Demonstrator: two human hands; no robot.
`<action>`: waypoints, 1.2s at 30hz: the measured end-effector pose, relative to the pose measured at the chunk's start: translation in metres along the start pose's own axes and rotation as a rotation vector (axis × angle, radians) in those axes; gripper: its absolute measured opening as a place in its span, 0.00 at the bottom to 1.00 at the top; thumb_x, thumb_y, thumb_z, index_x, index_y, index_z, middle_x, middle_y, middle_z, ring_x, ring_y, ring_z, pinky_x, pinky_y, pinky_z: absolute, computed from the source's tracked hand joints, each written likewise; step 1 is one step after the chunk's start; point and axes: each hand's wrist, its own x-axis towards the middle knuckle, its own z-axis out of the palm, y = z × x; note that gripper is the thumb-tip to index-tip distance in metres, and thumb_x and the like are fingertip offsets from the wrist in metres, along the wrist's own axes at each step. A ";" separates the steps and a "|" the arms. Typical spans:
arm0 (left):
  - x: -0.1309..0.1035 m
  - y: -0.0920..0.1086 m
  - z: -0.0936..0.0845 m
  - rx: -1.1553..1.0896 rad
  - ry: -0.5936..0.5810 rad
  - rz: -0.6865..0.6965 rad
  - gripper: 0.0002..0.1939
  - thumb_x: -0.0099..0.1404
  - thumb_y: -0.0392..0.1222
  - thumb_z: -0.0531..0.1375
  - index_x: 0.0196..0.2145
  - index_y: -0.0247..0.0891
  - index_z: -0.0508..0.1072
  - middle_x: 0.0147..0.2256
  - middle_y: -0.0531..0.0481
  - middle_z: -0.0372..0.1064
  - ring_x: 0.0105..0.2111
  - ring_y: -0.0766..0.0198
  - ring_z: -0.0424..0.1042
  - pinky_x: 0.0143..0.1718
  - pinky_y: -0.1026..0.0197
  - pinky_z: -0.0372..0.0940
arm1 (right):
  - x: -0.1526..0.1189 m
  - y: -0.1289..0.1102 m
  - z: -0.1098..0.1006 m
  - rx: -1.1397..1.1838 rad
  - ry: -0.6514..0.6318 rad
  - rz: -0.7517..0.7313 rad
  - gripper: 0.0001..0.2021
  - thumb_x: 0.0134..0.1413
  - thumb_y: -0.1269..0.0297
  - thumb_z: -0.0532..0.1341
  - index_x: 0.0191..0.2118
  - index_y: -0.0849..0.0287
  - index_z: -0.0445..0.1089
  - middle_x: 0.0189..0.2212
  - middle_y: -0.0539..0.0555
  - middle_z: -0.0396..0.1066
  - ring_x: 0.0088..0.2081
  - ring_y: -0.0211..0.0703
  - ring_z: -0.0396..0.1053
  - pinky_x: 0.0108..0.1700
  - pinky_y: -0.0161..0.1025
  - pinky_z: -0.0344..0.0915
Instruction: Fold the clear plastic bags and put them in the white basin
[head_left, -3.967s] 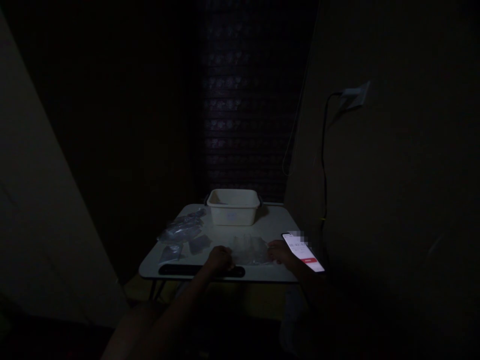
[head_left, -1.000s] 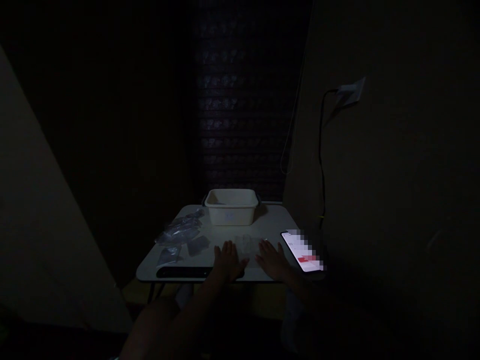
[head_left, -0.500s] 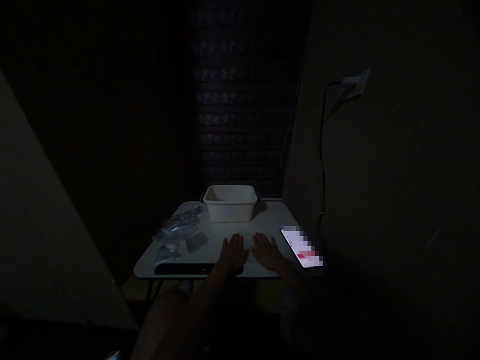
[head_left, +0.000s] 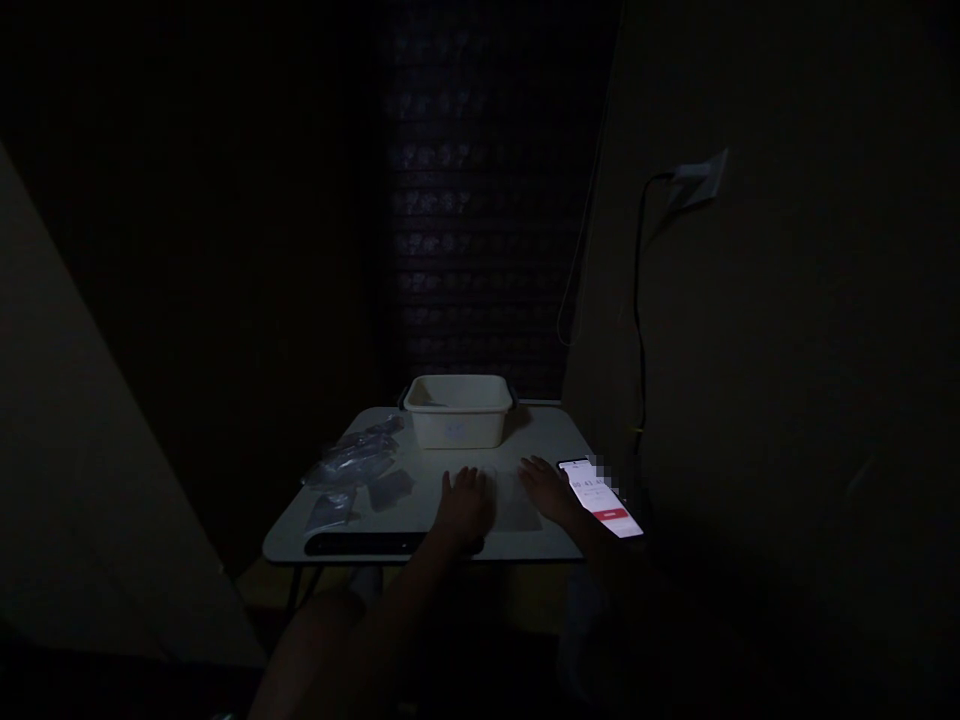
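A clear plastic bag [head_left: 517, 505] lies flat on the pale table in front of me, hard to make out in the dim light. My left hand [head_left: 465, 502] rests palm down over its left side, fingers stretched out. At its right side, near the phone, my right hand [head_left: 547, 488] is spread with the palm down; whether it touches the bag I cannot tell. More clear plastic bags [head_left: 352, 462] lie in a loose pile to the left, and a single one [head_left: 391, 488] sits closer to my left hand.
A cream plastic basin [head_left: 459, 425] with dark handles stands at the table's back. The lit phone [head_left: 602, 500] lies by the right edge. A dark strip [head_left: 360, 543] runs along the front edge of the table [head_left: 300, 530]. A black cable [head_left: 639, 300] hangs on the right wall.
My right hand has slid to the right, away from my left hand, uncovering part of the clear bag. The left hand stays nearly in place. The view has shifted slightly.
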 end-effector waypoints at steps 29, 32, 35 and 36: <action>-0.001 -0.010 -0.045 -0.961 0.165 -0.249 0.08 0.47 0.39 0.49 0.20 0.34 0.66 0.22 0.50 0.66 0.24 0.67 0.63 0.25 0.67 0.56 | 0.018 0.010 -0.006 0.949 0.011 0.230 0.23 0.48 0.54 0.35 0.41 0.60 0.58 0.40 0.56 0.61 0.41 0.40 0.58 0.40 0.40 0.54; 0.001 -0.024 -0.049 -1.349 0.234 -0.422 0.10 0.46 0.41 0.49 0.20 0.33 0.65 0.20 0.51 0.65 0.21 0.68 0.63 0.22 0.67 0.56 | 0.014 0.002 -0.011 1.317 -0.211 0.262 0.28 0.46 0.50 0.31 0.40 0.64 0.56 0.38 0.60 0.62 0.37 0.40 0.62 0.37 0.41 0.56; 0.000 -0.031 -0.046 -1.540 0.240 -0.522 0.10 0.46 0.41 0.49 0.20 0.32 0.65 0.19 0.51 0.64 0.19 0.69 0.63 0.19 0.68 0.56 | 0.007 -0.008 -0.016 1.631 -0.491 0.275 0.30 0.44 0.46 0.32 0.35 0.65 0.58 0.33 0.60 0.65 0.32 0.41 0.64 0.35 0.42 0.57; 0.000 -0.032 -0.045 -1.580 0.247 -0.553 0.09 0.45 0.41 0.49 0.20 0.32 0.65 0.18 0.51 0.64 0.19 0.69 0.63 0.19 0.68 0.56 | 0.005 -0.010 -0.017 1.679 -0.552 0.268 0.29 0.44 0.46 0.34 0.33 0.65 0.59 0.31 0.60 0.65 0.31 0.40 0.65 0.35 0.42 0.57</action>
